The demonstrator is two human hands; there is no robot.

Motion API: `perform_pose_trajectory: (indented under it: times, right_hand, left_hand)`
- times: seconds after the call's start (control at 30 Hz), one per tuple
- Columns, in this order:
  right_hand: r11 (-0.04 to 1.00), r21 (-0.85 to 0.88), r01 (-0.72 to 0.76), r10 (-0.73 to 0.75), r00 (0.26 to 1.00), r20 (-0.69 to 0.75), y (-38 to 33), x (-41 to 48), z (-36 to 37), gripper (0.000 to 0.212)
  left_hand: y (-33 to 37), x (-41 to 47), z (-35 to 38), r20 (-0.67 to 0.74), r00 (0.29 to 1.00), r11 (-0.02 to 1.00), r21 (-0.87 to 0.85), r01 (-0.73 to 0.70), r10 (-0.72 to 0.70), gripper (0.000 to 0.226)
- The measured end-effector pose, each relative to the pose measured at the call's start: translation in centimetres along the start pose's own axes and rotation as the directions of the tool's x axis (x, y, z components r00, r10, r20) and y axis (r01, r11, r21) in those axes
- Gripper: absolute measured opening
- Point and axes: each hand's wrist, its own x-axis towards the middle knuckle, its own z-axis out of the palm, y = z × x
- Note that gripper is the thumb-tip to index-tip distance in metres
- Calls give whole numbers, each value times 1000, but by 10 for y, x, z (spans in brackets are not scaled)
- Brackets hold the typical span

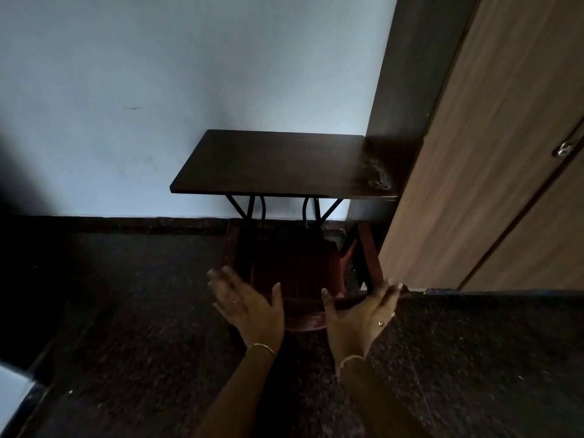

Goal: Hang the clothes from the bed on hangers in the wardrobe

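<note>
Both my hands reach forward over a dark floor, palms facing each other, fingers straight and spread. My left hand [246, 305] is blurred and holds nothing. My right hand [360, 314] is also empty, its fingertips near the back edge of a dark red plastic chair [294, 273] that stands tucked under a small table. The wood-grain wardrobe door [493, 159] rises at the right, with a metal handle [564, 149]. No clothes, hangers or bed appear in view.
A dark wooden table [278, 162] on black metal legs stands against the pale wall [158, 90], touching the wardrobe side. A dark speckled floor [126, 327] spreads below. Something pale [12, 393] shows at the lower left corner.
</note>
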Motion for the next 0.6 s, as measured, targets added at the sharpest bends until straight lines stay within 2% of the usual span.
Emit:
perform_pose_trajectory:
  times: [0.03,0.07,0.13,0.2,0.27,0.37,0.5,0.6]
  right_hand:
    - [991,-61,119,-116,992,40,5,-1,-1,111]
    - [969,-109,221,-210,972,108,10,-1,-1,97]
    - [902,-195,385,-331,907,260,17,2,-2,77]
    - [861,-212,462,-366,853,372,24,4,-1,77]
    - [851,-202,484,-385,838,387,27,5,-1,79]
    - [846,-219,487,-372,832,411,23,7,-4,67]
    - [838,-256,482,-324,817,477,17,8,-8,52]
    - [841,-273,467,-271,801,534,13,9,-13,42]
  left_hand:
    - [-2,-5,1,42,983,980,90,-180,177,85]
    - [-7,-9,5,145,943,937,144,-319,299,71]
    - [-16,-18,10,323,840,844,177,-507,437,50]
    - [-22,-21,11,388,775,789,167,-591,498,46]
    - [-26,-17,9,429,743,762,168,-625,514,46]
    - [-24,-11,7,487,728,765,171,-621,483,46]
    - [-12,-12,-1,591,707,759,231,-609,387,65]
    - [-5,-11,-8,619,712,762,269,-589,332,49]
